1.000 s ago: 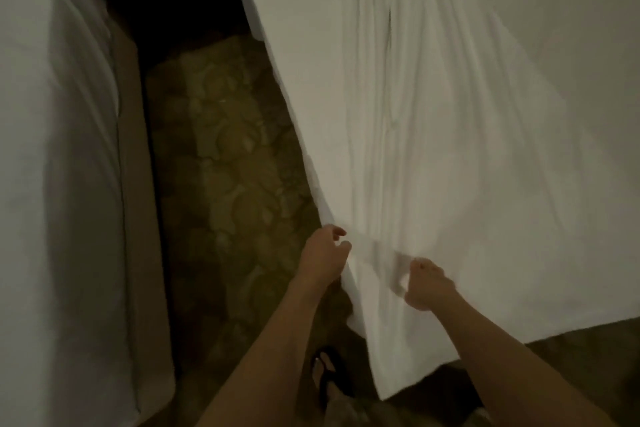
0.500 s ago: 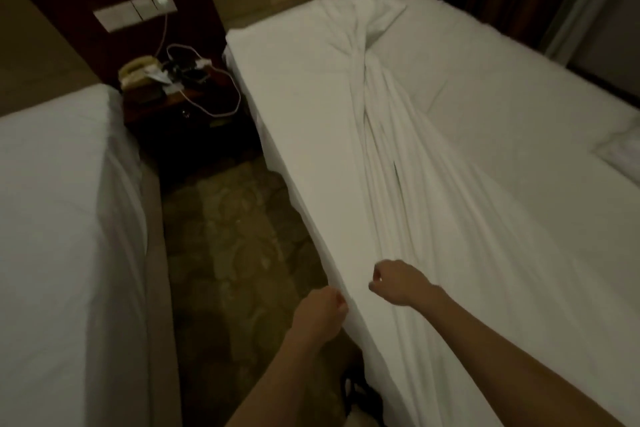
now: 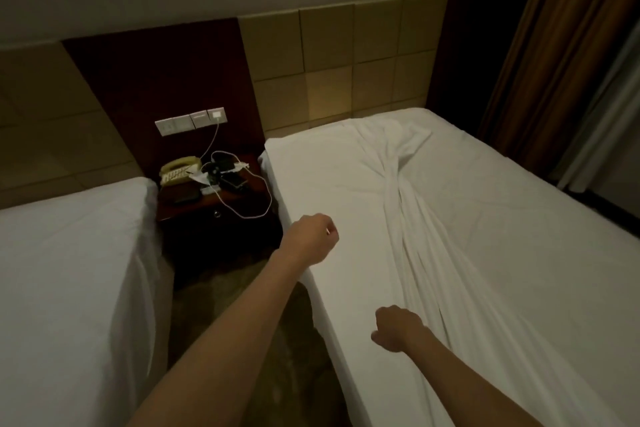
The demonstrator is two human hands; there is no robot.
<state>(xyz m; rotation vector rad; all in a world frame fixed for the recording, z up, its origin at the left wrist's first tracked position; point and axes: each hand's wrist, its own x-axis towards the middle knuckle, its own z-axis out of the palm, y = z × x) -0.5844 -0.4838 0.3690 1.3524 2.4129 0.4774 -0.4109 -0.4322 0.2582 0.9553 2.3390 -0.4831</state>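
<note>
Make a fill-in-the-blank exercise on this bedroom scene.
The bunched sheet lies on the bed on the person's ___.
The telephone sits on the ___ beside that bed.
The sheet's colour is ___.
Missing words: right; nightstand; white.

The white sheet [image 3: 410, 218] lies on the right bed [image 3: 561, 253], smooth and flat along the left side, its middle gathered into a long rumpled ridge running from far to near.
</note>
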